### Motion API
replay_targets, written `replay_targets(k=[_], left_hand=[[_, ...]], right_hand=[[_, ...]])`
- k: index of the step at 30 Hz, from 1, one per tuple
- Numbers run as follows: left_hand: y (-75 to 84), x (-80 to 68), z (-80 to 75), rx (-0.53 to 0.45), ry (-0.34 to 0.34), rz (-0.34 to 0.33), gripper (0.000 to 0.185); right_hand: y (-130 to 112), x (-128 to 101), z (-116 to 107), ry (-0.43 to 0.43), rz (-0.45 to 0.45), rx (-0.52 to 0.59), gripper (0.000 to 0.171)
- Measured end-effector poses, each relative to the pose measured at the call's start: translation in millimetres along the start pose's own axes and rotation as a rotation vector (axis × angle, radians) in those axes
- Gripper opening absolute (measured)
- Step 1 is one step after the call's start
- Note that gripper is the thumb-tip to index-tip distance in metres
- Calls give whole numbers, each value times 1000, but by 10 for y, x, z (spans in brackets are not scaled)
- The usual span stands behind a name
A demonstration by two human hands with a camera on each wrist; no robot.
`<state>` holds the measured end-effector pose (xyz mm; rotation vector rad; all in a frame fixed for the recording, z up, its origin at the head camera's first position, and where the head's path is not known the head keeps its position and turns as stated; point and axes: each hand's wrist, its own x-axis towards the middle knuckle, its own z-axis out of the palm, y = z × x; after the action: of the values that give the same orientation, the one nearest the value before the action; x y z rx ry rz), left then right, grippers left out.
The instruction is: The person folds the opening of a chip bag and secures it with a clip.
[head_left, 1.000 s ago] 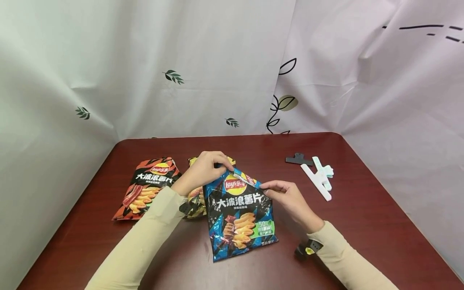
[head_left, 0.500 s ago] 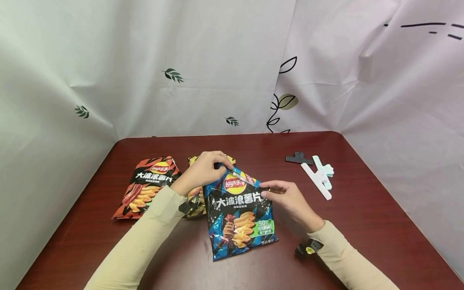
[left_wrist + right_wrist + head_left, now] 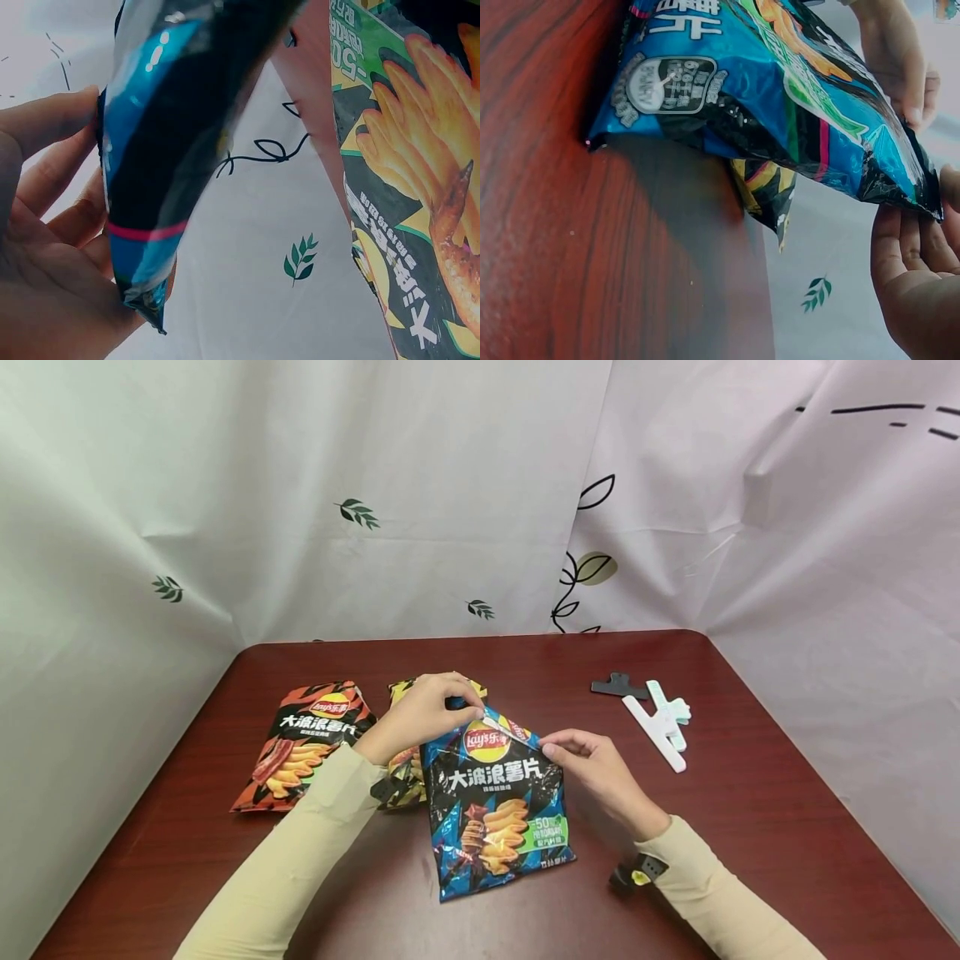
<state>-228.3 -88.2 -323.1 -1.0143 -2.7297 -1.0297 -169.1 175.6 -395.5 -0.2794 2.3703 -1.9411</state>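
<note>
A blue and black bag of potato chips leans up from the table, its top edge slanting down to the right and looking folded forward. My left hand pinches its upper left corner between thumb and fingers. At the upper right corner, my right hand grips the edge with thumb and forefinger. The left wrist view has the bag's side against the left hand. In the right wrist view, fingers of the right hand lie behind the bag's top corner, which hides part of them.
An orange chip bag lies at the left. Partly hidden behind the left hand and blue bag is a yellow chip bag. Back right on the table are a black clip, a white clip and a pale green clip, the last two overlapping.
My right thumb has shifted slightly upward toward the folded top edge of the blue chip bag. The left hand and the bag have stayed almost still.
</note>
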Motion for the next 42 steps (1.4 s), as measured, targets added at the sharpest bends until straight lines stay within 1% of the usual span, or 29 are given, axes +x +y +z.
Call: replay_targets(k=[6, 10, 13, 16, 20, 24, 29, 36, 42], left_hand=[[-10, -4, 16, -2, -3, 11, 7], [-9, -11, 24, -8, 2, 3, 11], [-8, -14, 27, -10, 7, -21, 18], [-12, -14, 29, -12, 11, -42, 25], [-16, -14, 28, 4, 16, -56, 25], [-12, -19, 22, 21, 16, -57, 22], [-15, -26, 22, 22, 6, -73, 24], [-2, -33, 24, 31, -1, -106, 24], [0, -42, 40, 25, 6, -109, 24]], right_hand=[[-2, 3, 17, 17, 11, 10, 28], [-1, 5, 27, 15, 10, 32, 28], [0, 5, 29, -2, 8, 59, 32], [6, 8, 26, -24, 6, 71, 40], [5, 10, 25, -36, 12, 64, 46], [1, 14, 32, -27, 15, 62, 43], [3, 18, 39, -15, 22, 35, 37], [1, 19, 43, -15, 35, 3, 37], [-2, 22, 41, -17, 38, -5, 36]])
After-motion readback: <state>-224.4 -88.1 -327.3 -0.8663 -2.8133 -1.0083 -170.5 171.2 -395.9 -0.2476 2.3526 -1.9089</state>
